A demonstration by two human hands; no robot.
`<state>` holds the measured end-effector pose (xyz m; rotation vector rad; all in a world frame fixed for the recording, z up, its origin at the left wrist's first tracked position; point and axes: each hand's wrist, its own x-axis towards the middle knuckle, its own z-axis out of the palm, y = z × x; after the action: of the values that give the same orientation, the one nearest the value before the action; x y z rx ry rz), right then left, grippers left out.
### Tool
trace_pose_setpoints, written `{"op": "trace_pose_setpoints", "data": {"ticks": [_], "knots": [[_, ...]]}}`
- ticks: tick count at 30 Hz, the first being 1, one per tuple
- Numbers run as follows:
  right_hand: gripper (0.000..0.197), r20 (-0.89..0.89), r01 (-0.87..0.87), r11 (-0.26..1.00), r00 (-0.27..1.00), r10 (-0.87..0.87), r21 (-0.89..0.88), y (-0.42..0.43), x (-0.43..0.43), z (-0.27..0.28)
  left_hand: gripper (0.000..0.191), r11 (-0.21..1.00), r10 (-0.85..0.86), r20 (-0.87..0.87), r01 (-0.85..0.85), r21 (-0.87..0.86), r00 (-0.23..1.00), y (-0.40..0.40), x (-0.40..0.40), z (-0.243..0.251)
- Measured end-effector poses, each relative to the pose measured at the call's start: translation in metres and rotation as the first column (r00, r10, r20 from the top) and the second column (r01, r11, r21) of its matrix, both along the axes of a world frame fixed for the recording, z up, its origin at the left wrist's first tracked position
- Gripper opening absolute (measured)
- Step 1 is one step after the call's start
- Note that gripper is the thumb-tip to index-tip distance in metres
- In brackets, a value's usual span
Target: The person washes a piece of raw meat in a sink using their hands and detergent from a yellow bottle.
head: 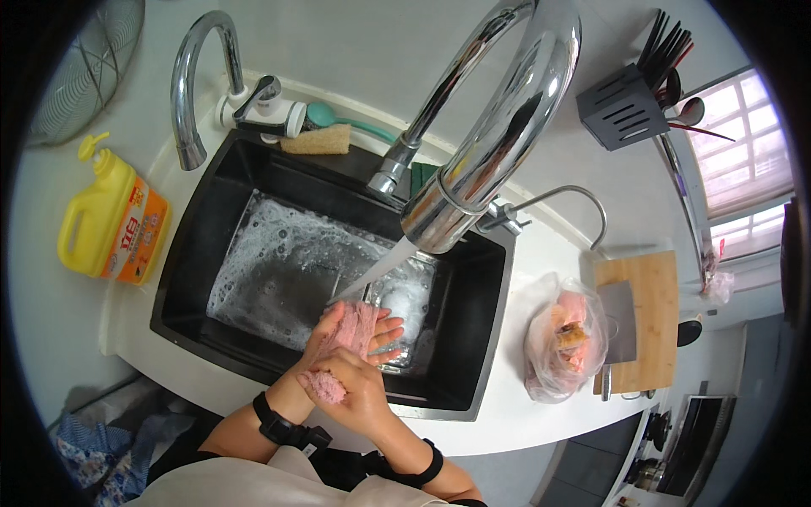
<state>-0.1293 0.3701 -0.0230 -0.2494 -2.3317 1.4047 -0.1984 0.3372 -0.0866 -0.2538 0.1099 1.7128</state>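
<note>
A wet pink cloth [352, 326] lies across the palm of my left hand [384, 334], whose fingers are spread and stretched out over the sink. My right hand [356, 388] is closed around the cloth near my left wrist, and a bunched end sticks out of the fist. From the large chrome faucet [437, 212] a stream of water [380, 269] runs down to the cloth's far end. Below both hands is the black sink [457, 329], holding soapy water [279, 253] with foam.
Left of the sink stands a yellow dish soap bottle [114, 218] with a pump. A second faucet [190, 95], a tan sponge [317, 139] and a green-handled brush [321, 115] line the back. On the right are a plastic bag of food [564, 342], a cleaver [618, 323] and a cutting board [656, 317].
</note>
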Motion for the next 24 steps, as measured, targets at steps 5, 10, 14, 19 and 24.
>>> {"op": "trace_pose_setpoints", "data": {"ticks": [5,10,14,19,24], "knots": [[0.017,0.056,0.29,0.908,0.945,-0.321,0.304,0.011,0.005,-0.049,0.042,0.989,0.093,0.0,-0.092,-0.117,0.996,0.005,0.019,-0.028],[0.012,0.263,0.428,0.888,0.849,-0.459,0.169,0.058,-0.01,-0.068,0.033,0.95,0.188,-0.041,-0.192,-0.246,0.981,0.004,0.031,-0.031],[0.017,0.035,0.34,0.938,0.939,-0.342,0.062,0.032,-0.01,-0.066,0.041,0.949,0.211,-0.149,-0.239,-0.204,0.966,-0.007,0.017,-0.056],[0.024,0.009,0.291,0.953,0.957,-0.291,-0.085,0.021,-0.003,-0.077,0.057,0.945,0.097,-0.299,-0.182,-0.273,0.949,0.0,0.008,-0.031],[0.031,0.084,0.368,0.893,0.93,-0.359,-0.261,0.051,-0.001,-0.088,0.033,0.891,0.195,-0.149,-0.238,-0.387,0.969,0.003,0.033,-0.015]]}}
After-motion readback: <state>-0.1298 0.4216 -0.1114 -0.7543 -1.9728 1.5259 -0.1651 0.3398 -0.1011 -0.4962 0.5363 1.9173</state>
